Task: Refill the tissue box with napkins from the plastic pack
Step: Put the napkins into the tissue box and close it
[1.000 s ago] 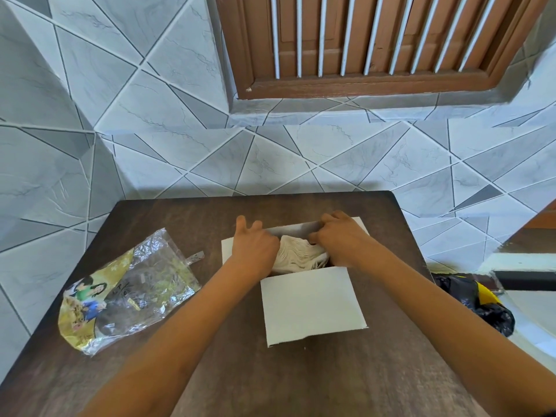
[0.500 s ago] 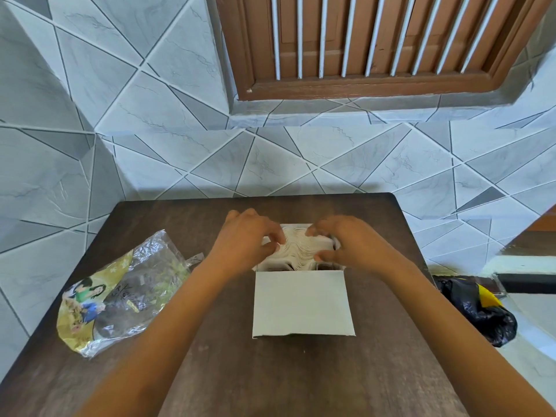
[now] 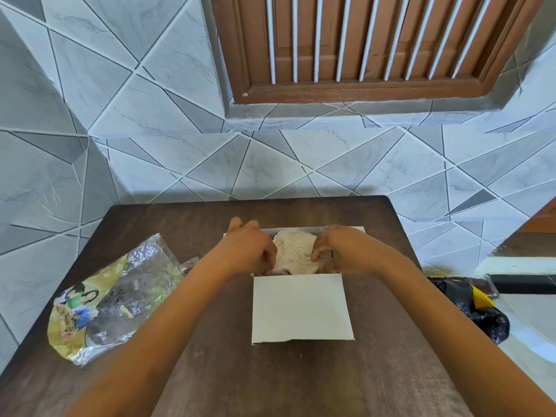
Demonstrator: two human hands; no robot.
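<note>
Home interior, grey geometric wall tiles (image 3: 168, 94), brown wooden shuttered window (image 3: 370, 43), dark wooden table (image 3: 270, 380)

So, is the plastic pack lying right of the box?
No, the plastic pack lies left of the tissue box.

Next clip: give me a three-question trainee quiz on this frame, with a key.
1. True or false: the plastic pack lies to the right of the tissue box.
2. Where are the napkins? A) inside the pack B) in the open box, between both hands C) on the floor
3. Fill in: the left hand and the right hand both grip the ____.
Key: 1 false, it lies to the left; 2 B; 3 napkins.
</note>
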